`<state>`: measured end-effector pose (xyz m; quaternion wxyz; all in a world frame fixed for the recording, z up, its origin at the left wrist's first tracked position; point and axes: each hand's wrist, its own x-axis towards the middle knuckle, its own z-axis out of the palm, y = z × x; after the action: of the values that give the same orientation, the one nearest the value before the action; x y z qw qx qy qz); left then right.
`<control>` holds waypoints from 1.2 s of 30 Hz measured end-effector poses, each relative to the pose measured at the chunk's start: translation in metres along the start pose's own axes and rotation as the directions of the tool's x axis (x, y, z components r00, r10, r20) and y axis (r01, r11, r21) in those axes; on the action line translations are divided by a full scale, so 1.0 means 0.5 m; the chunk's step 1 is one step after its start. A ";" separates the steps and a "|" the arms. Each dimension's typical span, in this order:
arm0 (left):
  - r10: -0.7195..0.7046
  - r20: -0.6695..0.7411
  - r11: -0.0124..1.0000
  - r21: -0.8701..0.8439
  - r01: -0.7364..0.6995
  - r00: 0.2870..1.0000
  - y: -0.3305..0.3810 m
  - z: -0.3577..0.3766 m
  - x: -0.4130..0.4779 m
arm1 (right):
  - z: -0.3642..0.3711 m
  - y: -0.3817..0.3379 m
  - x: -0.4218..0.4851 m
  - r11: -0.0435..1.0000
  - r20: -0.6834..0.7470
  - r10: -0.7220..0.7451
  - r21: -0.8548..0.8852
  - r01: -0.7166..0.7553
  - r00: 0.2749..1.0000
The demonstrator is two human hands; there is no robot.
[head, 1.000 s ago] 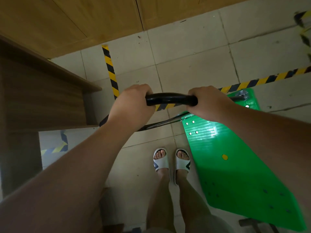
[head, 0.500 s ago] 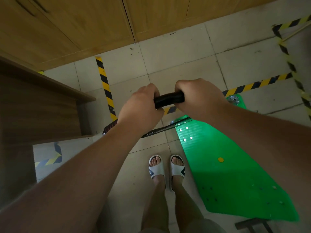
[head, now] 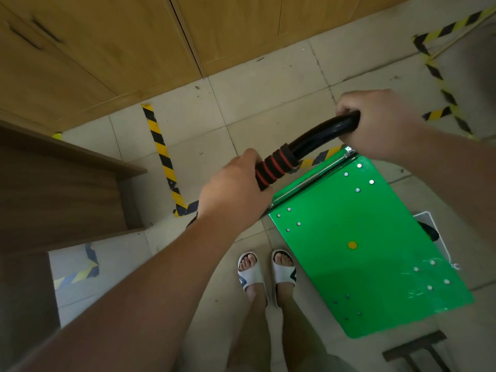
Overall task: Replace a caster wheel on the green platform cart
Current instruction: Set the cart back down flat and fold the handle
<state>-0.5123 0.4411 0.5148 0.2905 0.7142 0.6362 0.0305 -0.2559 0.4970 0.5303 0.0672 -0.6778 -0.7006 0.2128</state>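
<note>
One wide-angle head view looks steeply down from standing height; left hand [head: 233, 189] and right hand [head: 381, 122] close mid-frame on the handle [head: 319, 136], feet [head: 251, 269] lower centre.

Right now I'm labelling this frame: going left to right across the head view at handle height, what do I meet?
Dark wooden shelf unit, yellow-and-black striped floor tape, left hand, red-and-black ringed foam grip, glossy black handle tube, right hand.
</note>
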 end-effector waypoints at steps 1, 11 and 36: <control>-0.005 0.014 1.000 0.016 0.005 1.000 0.002 0.001 -0.003 | -0.004 0.012 0.004 1.000 -0.014 -0.001 0.008 0.001 1.000; 0.088 0.147 0.995 0.035 -0.095 0.985 0.121 -0.009 0.074 | -0.058 0.100 0.029 0.998 -0.063 0.050 -0.035 -0.053 0.997; 0.146 0.139 0.958 0.228 -0.175 0.980 0.373 0.083 0.208 | -0.113 0.281 0.046 0.951 -0.029 0.289 -0.104 -0.290 0.957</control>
<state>-0.3092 0.5179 0.5313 0.2366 0.7938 0.5564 -0.0661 -0.1064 0.5300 0.5220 0.0036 -0.7771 -0.6037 0.1780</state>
